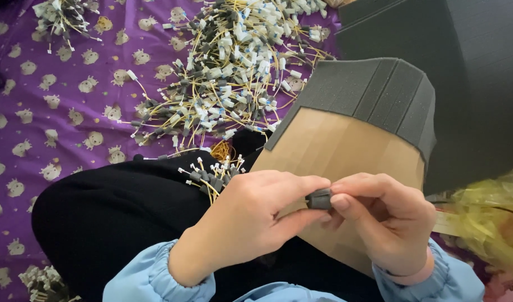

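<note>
1. The left hand (242, 221) comes in from the lower left, its back turned up toward the camera, the wrist leaving a light blue elastic cuff.
2. Its thumb stretches out to the right along the top, and the curled fingers close underneath it in a pinch.
3. The right hand (382, 221) enters from the lower right, wrist bent, also out of a light blue cuff with a pink band at its edge.
4. Its thumb and forefinger point left, tips pressed together in a pinch; the other fingers curl loosely below.
5. The two hands meet fingertip to fingertip, close above the lap, forearms angled inward.
6. The legs, in black, are folded beneath the hands.
</note>
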